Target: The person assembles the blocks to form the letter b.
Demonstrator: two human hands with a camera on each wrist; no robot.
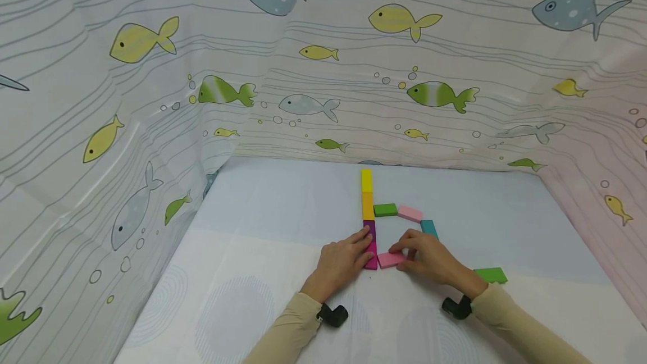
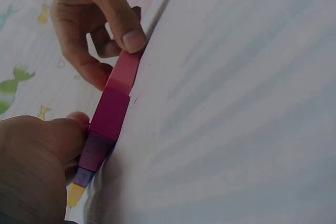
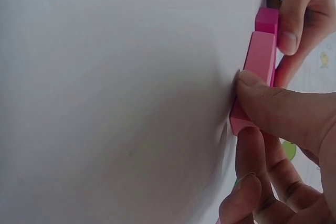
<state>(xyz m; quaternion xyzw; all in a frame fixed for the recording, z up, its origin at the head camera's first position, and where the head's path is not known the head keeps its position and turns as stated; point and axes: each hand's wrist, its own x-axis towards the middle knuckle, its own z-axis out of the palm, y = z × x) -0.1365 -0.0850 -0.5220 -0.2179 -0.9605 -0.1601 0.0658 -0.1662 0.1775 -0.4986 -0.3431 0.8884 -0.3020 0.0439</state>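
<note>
A pink block (image 1: 388,260) lies pinched between the thumb and fingers of my right hand (image 1: 429,254), its left end right at the magenta block (image 1: 372,263). My left hand (image 1: 338,263) rests its fingertips along the magenta block and the purple block (image 1: 370,223) behind it. Beyond these, an orange block (image 1: 368,205) and a yellow block (image 1: 366,180) carry on the straight column. A green block (image 1: 386,210), a second pink block (image 1: 410,213) and a teal block (image 1: 429,227) curve out from the column. My right hand hides the teal block's near end.
Another green block (image 1: 490,276) lies on the white cloth beside my right wrist, partly hidden by it. Fish-patterned sheets (image 1: 303,128) hang at the back and sides of the table (image 1: 273,201). Each wrist wears a small black camera (image 1: 333,315).
</note>
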